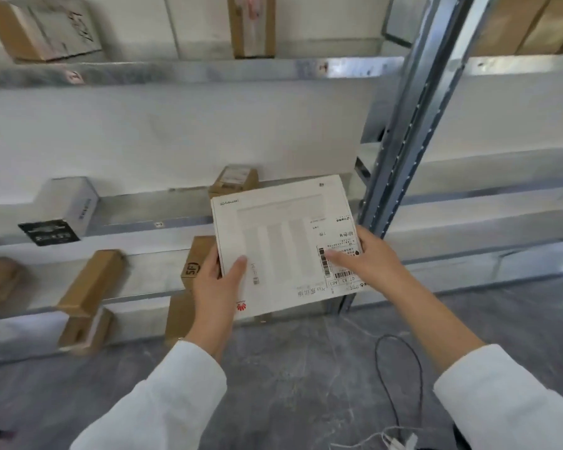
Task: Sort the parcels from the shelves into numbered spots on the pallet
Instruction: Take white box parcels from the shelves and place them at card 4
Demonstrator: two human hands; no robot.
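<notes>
While left hand (pixel 215 282), right hand (pixel 369 258) grip white parcel (pixel 283 235), shelves (pixel 182 73) hold brown boxes (pixel 91 282).

Single head view, looking forward-down, close over hands, facing shelves (pixel 189 73) and floor (pixel 306 368)

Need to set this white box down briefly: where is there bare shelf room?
For the white box, the middle shelf is bare between the black-ended box and the small brown box. The right bay's shelf also looks bare. The lower shelf is crowded around the SF box.
</notes>
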